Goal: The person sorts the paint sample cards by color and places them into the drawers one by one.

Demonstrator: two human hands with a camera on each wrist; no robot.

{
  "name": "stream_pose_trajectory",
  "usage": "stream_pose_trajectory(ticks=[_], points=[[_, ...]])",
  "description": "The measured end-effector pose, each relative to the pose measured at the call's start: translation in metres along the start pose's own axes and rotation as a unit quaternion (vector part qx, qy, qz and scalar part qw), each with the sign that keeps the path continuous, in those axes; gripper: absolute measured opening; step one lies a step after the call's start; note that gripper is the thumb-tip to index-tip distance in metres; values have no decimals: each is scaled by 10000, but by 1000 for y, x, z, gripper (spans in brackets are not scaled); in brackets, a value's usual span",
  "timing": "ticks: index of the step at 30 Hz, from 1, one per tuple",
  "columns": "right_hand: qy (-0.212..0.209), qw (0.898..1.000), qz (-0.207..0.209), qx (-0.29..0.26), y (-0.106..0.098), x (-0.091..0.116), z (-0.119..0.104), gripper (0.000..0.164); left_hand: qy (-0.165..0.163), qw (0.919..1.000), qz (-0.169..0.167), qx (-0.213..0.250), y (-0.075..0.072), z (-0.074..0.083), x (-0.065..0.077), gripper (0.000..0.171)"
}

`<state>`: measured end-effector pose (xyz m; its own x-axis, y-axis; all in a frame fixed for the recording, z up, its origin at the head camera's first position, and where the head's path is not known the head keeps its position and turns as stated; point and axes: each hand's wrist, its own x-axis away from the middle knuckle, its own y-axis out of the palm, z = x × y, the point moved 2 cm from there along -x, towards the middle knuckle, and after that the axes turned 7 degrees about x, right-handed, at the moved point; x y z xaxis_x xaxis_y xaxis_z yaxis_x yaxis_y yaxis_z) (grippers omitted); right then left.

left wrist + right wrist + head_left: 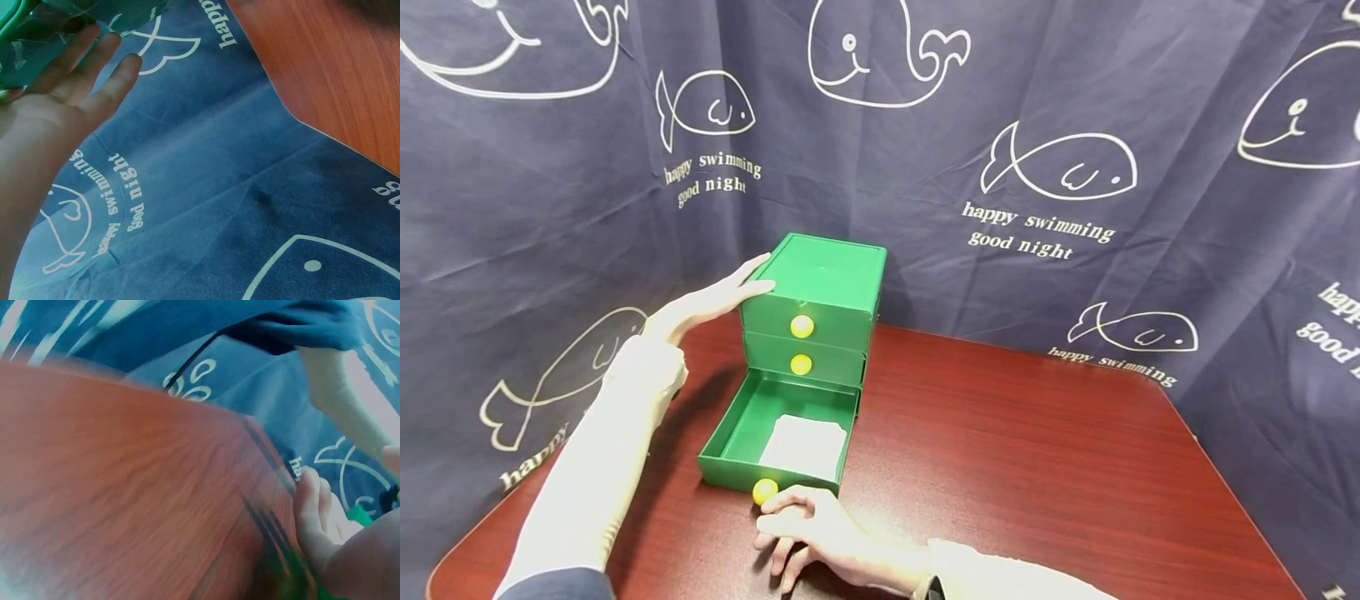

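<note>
A green drawer cabinet (823, 267) stands on the table with its bottom drawer (737, 425) pulled out. White square sheets (805, 443) lie inside that drawer. My left hand (718, 298) rests against the cabinet's upper left side, thumb over the top edge; the left wrist view shows its fingers spread along the green side. Just in front of the bottom drawer's yellow knob (765, 492) is my right hand (812, 533), its fingers loosely bent with nothing seen between them. Whether a fingertip touches the knob I cannot tell. The right wrist view is blurred.
Two more yellow knobs, an upper one (802, 326) and a lower one (801, 364), mark the closed drawers above. The reddish-brown table (1015, 450) extends to the right. A dark blue curtain (910, 167) with white fish drawings hangs behind and beside it.
</note>
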<state>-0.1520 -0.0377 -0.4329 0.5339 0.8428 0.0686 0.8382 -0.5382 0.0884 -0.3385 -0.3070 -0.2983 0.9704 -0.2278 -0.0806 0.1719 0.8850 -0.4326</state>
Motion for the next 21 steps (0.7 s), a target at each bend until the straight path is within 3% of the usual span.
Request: stream_pose_trajectory(ticks=[3, 7, 12, 15, 21], points=[[667, 9960, 124, -577, 2, -7, 3, 25, -8, 10000, -15, -13, 1, 0, 0, 76], [1156, 9905, 365, -650, 4, -15, 5, 24, -10, 10000, -11, -98, 1, 0, 0, 76], [1353, 9837, 484, -1076, 7, -24, 10, 47, -16, 9999, 31, -168, 0, 0, 0, 77], [1413, 9789, 577, -1362, 12, -28, 14, 52, -66, 9999, 40, -89, 0, -1, -1, 77], [1125, 9753, 1412, -1275, 22, -34, 18, 42, -21, 10000, 8, -1, 0, 0, 0, 78]])
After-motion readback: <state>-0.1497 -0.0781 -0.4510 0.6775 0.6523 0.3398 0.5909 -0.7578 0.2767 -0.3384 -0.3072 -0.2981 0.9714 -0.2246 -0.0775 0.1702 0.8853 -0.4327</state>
